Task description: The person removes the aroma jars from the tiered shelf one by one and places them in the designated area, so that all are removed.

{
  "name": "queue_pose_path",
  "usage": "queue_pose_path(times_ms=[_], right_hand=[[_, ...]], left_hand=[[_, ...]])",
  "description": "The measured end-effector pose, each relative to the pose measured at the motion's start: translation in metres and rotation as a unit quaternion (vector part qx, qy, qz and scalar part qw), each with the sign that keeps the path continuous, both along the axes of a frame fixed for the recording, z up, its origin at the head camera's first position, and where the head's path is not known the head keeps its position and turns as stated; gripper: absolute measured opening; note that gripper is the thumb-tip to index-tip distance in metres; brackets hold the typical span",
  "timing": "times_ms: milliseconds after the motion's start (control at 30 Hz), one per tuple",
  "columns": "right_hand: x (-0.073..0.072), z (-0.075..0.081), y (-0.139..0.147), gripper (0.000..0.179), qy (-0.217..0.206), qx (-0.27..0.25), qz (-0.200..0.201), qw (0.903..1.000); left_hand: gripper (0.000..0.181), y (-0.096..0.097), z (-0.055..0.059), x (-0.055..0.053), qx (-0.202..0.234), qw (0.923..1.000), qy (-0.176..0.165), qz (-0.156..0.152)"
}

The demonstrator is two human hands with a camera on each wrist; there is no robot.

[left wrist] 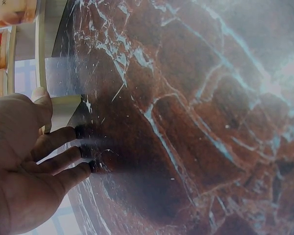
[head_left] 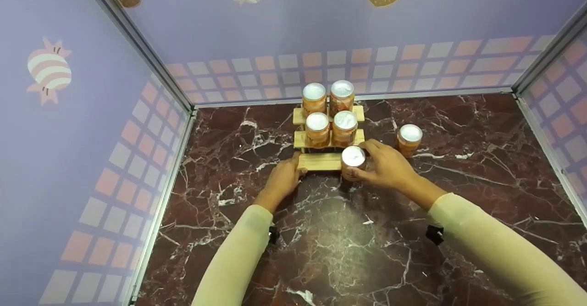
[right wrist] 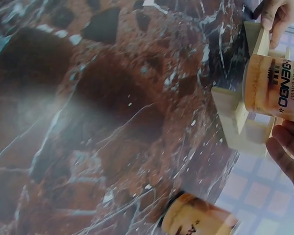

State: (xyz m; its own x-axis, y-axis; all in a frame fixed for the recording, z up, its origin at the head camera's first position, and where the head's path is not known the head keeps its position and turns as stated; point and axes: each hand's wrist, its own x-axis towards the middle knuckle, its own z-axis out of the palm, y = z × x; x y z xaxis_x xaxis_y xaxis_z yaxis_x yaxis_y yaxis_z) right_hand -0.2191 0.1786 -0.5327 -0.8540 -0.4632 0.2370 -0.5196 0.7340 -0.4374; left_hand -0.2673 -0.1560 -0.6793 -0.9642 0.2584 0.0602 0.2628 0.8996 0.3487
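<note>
A stepped wooden rack [head_left: 319,162] stands on the marbled tabletop. Several orange-labelled cans with silvery tops, such as this can [head_left: 318,129], stand on its middle and upper tiers. At the right end of the lowest tier, my right hand [head_left: 390,166] holds another can [right wrist: 270,87] between thumb and fingers. That can is upright; the right wrist view shows its base close to the step. My left hand [head_left: 282,180] pinches the left end of the lowest step, thumb on its edge in the left wrist view.
One more can [head_left: 409,141] stands on the table right of the rack, beyond my right hand. A patterned purple back wall [head_left: 275,30] rises close behind the rack. Side walls [head_left: 55,159] border the marbled table [head_left: 339,251].
</note>
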Motion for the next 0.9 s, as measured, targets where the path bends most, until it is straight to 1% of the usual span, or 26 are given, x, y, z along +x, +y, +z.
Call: queue_pose_path(times_ms=[200,367,433,533,633,833,900], right_hand=[[0.002,-0.003,0.018,0.067,0.007,-0.005,-0.007,0.9999],[0.004,-0.005,0.034,0.065,0.018,-0.006,-0.018,0.9997],[0.005,-0.004,0.041,0.067,0.014,-0.007,-0.024,0.9996],[0.007,-0.003,0.051,0.071,-0.002,-0.001,-0.04,0.9992],[0.009,-0.001,0.061,0.072,-0.016,0.005,-0.055,0.9983],[0.01,-0.002,0.078,0.069,-0.005,0.002,-0.061,0.9981],[0.01,-0.003,0.083,0.073,-0.004,0.0,-0.064,0.9979]], left_hand=[[0.069,0.0,0.0,-0.001,0.006,1.0,-0.007,0.0],[0.069,0.0,0.002,-0.001,0.008,0.9999,-0.011,0.004],[0.069,0.001,0.003,0.0,0.01,0.9998,-0.014,0.005],[0.07,0.001,0.004,0.0,0.013,0.9997,-0.018,0.009],[0.07,0.001,0.004,0.001,0.01,0.9998,-0.015,0.009],[0.069,0.001,0.003,0.002,-0.002,1.0,-0.007,-0.001],[0.069,0.001,0.002,0.001,-0.006,1.0,-0.006,-0.001]])
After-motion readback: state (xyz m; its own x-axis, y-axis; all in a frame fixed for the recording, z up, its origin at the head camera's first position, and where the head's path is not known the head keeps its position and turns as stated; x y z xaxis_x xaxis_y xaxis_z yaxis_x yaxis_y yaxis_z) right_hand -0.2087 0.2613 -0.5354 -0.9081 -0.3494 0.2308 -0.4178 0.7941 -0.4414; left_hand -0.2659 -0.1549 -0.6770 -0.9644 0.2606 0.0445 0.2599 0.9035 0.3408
